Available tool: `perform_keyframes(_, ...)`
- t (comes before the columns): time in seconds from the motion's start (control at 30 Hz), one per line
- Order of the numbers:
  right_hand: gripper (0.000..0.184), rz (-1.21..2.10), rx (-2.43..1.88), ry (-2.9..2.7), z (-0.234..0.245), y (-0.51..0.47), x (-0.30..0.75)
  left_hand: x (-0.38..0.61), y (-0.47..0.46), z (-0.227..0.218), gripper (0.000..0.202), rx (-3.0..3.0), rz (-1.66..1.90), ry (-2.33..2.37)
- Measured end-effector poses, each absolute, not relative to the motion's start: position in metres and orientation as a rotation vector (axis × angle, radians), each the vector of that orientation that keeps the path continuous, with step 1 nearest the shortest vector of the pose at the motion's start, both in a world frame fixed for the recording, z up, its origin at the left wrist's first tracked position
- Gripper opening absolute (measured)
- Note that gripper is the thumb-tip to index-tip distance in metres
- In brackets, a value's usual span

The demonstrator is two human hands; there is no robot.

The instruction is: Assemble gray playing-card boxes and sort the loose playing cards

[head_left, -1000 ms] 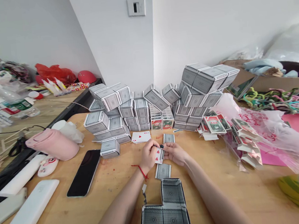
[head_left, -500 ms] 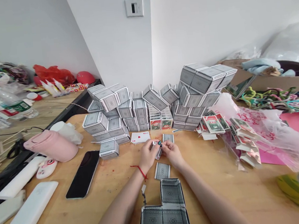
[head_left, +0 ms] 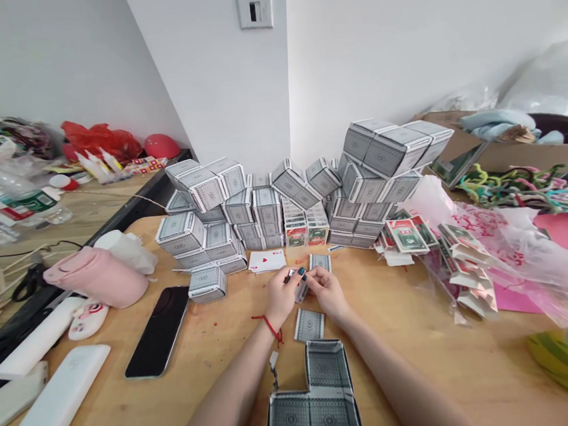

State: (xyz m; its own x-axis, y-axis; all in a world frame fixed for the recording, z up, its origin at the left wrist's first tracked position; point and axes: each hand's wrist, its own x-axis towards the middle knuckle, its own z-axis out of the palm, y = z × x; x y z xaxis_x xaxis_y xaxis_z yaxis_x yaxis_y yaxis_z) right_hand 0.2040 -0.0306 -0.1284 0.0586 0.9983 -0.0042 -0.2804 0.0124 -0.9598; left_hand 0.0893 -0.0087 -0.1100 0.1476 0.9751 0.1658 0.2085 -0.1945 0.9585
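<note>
My left hand (head_left: 282, 295) and my right hand (head_left: 326, 292) meet over the middle of the table, fingertips pinched together. Between them is a playing card (head_left: 300, 294), mostly covered by the fingers. One card lies back up (head_left: 309, 324) just below the hands, and another card (head_left: 320, 263) lies behind the right fingers. To the left of them rest face-up cards (head_left: 266, 261) showing red hearts. Nearest me, between my forearms, stands a joined block of card-covered boxes (head_left: 311, 416). Folded card cubes (head_left: 207, 284) are stacked behind and to the left.
More card cubes (head_left: 383, 150) rise in a tall stack at the back right, near card packs (head_left: 407, 236). At left lie a black phone (head_left: 157, 332), a pink bottle (head_left: 97, 278) and a white power bank (head_left: 52, 413). A yellow-green tape roll (head_left: 554, 361) sits at the right edge.
The fingers have shifted slightly on the card, and its white face, which showed between them before, is now turned out of sight. Otherwise the table looks the same.
</note>
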Motion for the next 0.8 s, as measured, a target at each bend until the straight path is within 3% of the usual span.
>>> perform_keyframes(0.3, 0.024, 1.358, -0.977, -0.901, -0.1233, -0.0318, 0.203, 0.0891, -0.0061, -0.1141, 0.025, 1.428, 1.162, 1.132)
perform_keyframes(0.8, 0.025, 1.453, -1.01, -0.867, -0.1208, -0.0309, 0.2043, 0.0884, -0.0117, -0.1136, 0.031, 1.761, 1.107, 1.38)
